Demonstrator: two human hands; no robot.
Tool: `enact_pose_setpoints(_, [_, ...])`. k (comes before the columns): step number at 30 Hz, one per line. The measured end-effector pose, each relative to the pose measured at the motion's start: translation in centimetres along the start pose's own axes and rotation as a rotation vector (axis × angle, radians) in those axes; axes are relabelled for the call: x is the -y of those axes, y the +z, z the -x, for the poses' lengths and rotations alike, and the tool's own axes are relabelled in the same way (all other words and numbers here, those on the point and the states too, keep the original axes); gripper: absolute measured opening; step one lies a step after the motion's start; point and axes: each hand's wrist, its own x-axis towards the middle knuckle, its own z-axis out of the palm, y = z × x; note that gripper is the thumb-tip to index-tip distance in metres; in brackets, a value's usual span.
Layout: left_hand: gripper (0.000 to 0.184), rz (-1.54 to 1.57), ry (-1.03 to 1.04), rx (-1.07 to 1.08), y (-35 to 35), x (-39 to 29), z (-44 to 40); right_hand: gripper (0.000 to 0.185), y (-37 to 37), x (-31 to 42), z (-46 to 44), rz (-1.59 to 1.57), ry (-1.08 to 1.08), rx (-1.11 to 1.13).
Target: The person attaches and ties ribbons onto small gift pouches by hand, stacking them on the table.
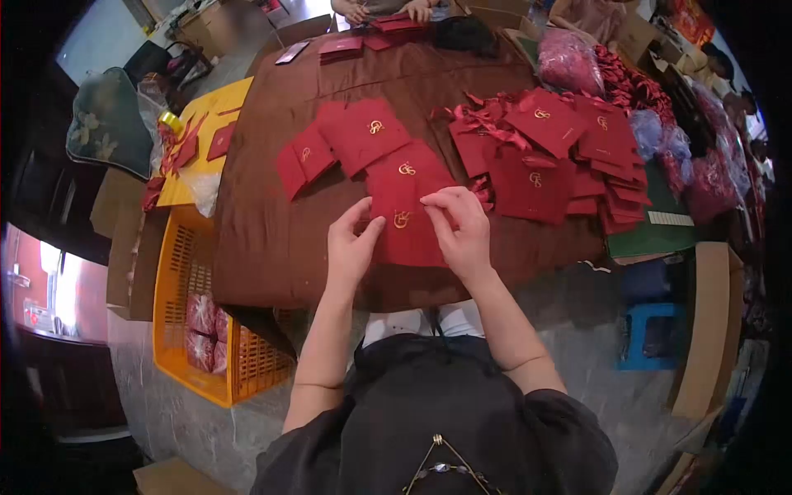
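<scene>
A flat red gift bag (pixel 404 241) with a gold emblem lies on the brown cloth in front of me, overlapping another red bag (pixel 408 162) just beyond it. My left hand (pixel 353 241) is at its left edge, thumb and forefinger apart. At the upper right edge, my right hand (pixel 462 227) has thumb and forefinger pinched together; whatever is in the pinch is too small to make out. More flat red bags (pixel 359 132) are fanned out beyond my hands. To the right lies a pile of red bags (pixel 532 181), some with red ribbons.
A yellow crate (pixel 177 330) holding red packages stands at lower left. Beside the table is a yellow surface (pixel 216 106) with ribbons. Across the table a person's hands (pixel 419 10) are near red bags. Bundles in plastic (pixel 569 62) sit at back right; a blue stool (pixel 648 338) stands below.
</scene>
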Motion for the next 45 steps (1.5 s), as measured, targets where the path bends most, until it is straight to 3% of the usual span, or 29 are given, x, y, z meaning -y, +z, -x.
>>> enact_pose_setpoints(6, [0.045,-0.203,0.079,-0.006,0.6,0.6,0.7,0.013,2.4,-0.3,-0.7,-0.038,0.003,0.035])
enact_pose_setpoints(8, [0.044,-0.159,0.065,0.002,0.9,0.9,1.0,0.011,2.9,-0.4,-0.9,-0.106,-0.030,0.064])
enact_pose_setpoints(10, [0.041,-0.296,0.241,-0.028,1.1,0.8,1.1,0.011,3.1,-0.9,-0.7,-0.073,-0.052,0.077])
enact_pose_setpoints(18, [0.040,-0.368,0.261,-0.042,2.1,-0.1,2.2,0.012,2.4,-0.5,-0.4,0.027,-0.058,0.153])
enact_pose_setpoints(21, [0.040,-0.438,0.383,-0.101,3.1,-0.5,2.9,0.016,2.7,-0.4,0.3,0.104,-0.088,0.149])
enact_pose_setpoints(28, [0.044,-0.532,0.456,-0.080,3.7,-0.9,4.3,0.011,1.7,0.2,0.2,0.010,-0.062,0.136])
enact_pose_setpoints(30, [0.045,-0.559,0.517,-0.063,3.8,-1.2,4.4,0.016,1.2,0.6,-0.1,-0.054,-0.016,0.162])
enact_pose_setpoints(31, [0.045,-0.584,0.592,-0.057,3.8,-1.6,4.6,0.021,0.8,1.0,-0.2,-0.202,0.204,0.210])
enact_pose_setpoints(33, [0.046,-0.432,0.416,0.071,3.1,-3.0,4.6,0.023,-0.3,1.1,-0.7,-0.307,0.347,0.236])
enact_pose_setpoints(34, [0.040,-0.320,0.277,0.159,2.4,-3.5,4.3,0.023,-0.5,0.6,-0.7,-0.326,0.326,0.235])
enact_pose_setpoints(36, [0.034,-0.240,0.230,0.124,1.7,-1.7,3.1,0.023,-1.0,0.7,-0.6,-0.351,0.355,0.235])
enact_pose_setpoints(40, [0.020,-0.492,0.493,-0.033,2.0,-1.1,2.0,0.022,-0.3,0.4,0.2,-0.416,0.372,0.221])
enact_pose_setpoints(42, [0.018,-0.517,0.482,-0.057,2.1,-1.3,2.1,0.026,-0.1,-0.5,0.5,-0.460,0.375,0.209])
enact_pose_setpoints(43, [0.017,-0.523,0.487,-0.064,2.1,-1.5,2.0,0.032,-0.6,-0.5,-0.2,-0.305,0.227,0.158])
enact_pose_setpoints(45, [0.015,-0.493,0.525,-0.083,1.9,-1.1,2.0,0.034,-2.0,0.1,-1.2,-0.073,0.272,0.186])
